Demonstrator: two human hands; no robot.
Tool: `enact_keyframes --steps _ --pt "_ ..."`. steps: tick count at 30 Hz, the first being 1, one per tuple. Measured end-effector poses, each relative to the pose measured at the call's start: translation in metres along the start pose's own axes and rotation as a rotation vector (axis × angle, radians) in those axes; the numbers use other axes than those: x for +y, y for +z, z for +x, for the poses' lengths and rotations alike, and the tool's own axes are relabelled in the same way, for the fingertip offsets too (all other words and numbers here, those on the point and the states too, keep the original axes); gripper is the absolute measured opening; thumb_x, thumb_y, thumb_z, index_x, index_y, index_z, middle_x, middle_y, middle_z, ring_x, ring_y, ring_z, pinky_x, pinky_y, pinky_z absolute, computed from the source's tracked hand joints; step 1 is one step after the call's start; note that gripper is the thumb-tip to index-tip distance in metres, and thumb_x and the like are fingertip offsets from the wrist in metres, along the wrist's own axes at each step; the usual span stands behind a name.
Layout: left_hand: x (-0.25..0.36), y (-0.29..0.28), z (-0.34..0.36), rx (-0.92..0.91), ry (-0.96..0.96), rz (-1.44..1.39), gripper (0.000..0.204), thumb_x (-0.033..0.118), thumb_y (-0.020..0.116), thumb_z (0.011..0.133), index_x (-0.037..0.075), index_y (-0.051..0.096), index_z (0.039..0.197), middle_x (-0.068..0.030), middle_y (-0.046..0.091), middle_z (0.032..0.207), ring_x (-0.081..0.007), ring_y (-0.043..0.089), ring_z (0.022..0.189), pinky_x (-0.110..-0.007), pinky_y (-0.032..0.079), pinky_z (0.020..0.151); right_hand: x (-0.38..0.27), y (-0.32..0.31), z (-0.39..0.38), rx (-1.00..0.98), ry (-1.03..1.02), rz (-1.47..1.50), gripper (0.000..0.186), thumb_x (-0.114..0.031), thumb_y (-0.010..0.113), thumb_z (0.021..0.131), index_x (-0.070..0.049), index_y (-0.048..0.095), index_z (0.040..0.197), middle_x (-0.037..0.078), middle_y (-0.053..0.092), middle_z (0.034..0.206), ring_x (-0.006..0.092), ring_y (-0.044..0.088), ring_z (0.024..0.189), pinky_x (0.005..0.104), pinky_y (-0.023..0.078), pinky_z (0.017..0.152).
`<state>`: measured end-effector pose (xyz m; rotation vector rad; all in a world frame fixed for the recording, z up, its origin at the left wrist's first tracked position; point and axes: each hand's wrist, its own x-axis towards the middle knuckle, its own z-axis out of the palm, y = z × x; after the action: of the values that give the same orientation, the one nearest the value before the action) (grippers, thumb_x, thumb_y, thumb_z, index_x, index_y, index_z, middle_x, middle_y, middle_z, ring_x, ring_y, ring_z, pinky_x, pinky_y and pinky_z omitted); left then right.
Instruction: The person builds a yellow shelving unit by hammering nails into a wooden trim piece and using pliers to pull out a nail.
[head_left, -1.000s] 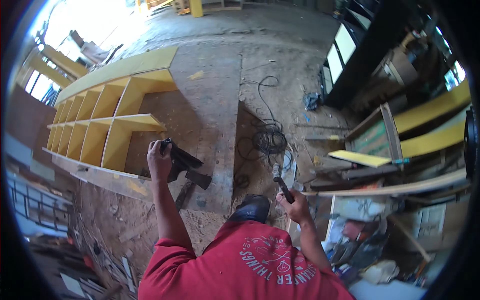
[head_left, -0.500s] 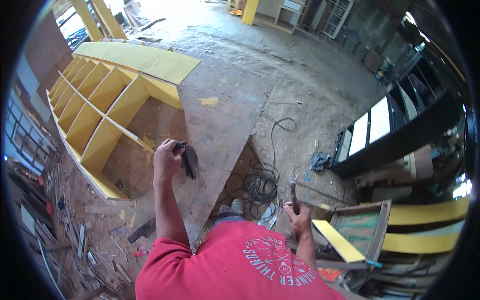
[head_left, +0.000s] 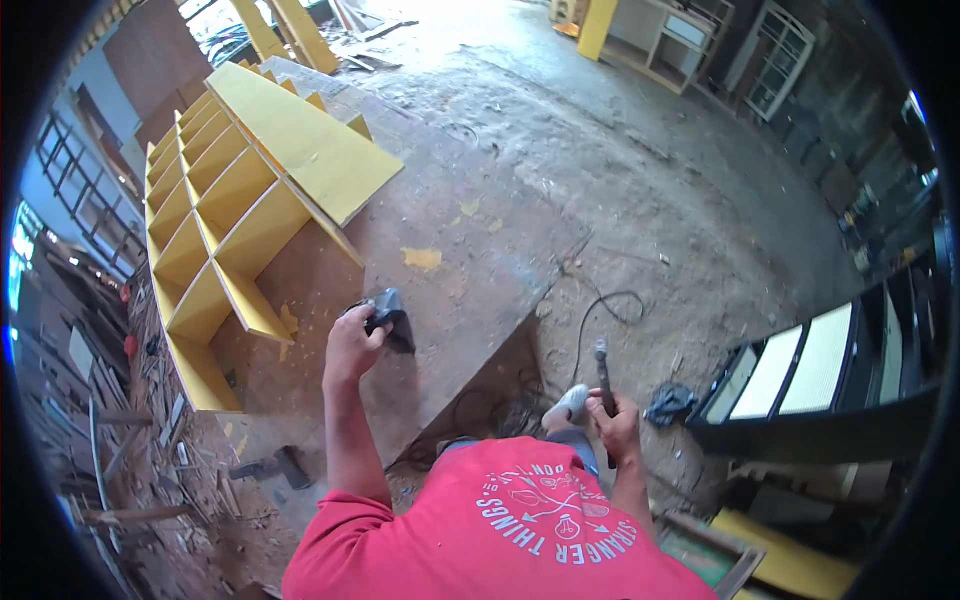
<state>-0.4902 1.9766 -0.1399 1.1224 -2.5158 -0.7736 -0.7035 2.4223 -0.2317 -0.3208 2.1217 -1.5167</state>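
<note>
My left hand (head_left: 355,342) is closed on a crumpled black thing, probably a plastic bag (head_left: 400,332), just over the worn wooden work surface (head_left: 450,300). What the bag may contain is hidden. In my right hand (head_left: 620,428), out to the right of my body, a hammer (head_left: 604,372) is gripped by its handle, head upward. Left of my left hand lies a yellow frame of crossed boards (head_left: 205,305), forming several open compartments. A wide yellow panel (head_left: 310,140) rests along its far right side.
A black cable (head_left: 612,300) winds over the floor beside the table's right edge. A black cabinet with pale panels (head_left: 785,370) lies at the right, near a dark crumpled bag (head_left: 670,402). Wood scraps (head_left: 190,460) litter the left floor. Yellow boards (head_left: 790,555) lie lower right.
My view has turned and shifted, and my body has stepped, with one shoe now farther forward. Both hands keep their holds; the black bag has changed shape slightly.
</note>
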Motion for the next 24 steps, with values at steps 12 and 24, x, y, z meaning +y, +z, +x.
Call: enact_keyframes --steps 12,24 --pt "0.219 0.089 0.100 0.348 -0.013 -0.022 0.040 0.020 0.082 0.088 0.001 0.071 0.122 -0.0194 0.072 0.113 -0.0308 0.072 0.090 -0.038 0.058 0.085 -0.140 -0.112 0.284 -0.481 -0.271 -0.097 0.038 -0.013 0.077 0.099 0.000 0.070 0.133 0.001 0.070 0.080 0.0058 0.061 0.070 0.0260 0.050 0.063" --pt "0.347 0.279 0.314 -0.279 -0.089 -0.715 0.053 0.036 0.085 0.094 0.001 0.068 0.130 -0.0142 0.078 0.111 -0.0207 0.076 0.095 -0.037 0.061 0.081 -0.197 -0.115 0.545 -0.576 -0.479 -0.172 0.041 -0.010 0.081 0.095 -0.002 0.071 0.134 0.005 0.076 0.088 0.0055 0.060 0.070 0.0259 0.050 0.062"
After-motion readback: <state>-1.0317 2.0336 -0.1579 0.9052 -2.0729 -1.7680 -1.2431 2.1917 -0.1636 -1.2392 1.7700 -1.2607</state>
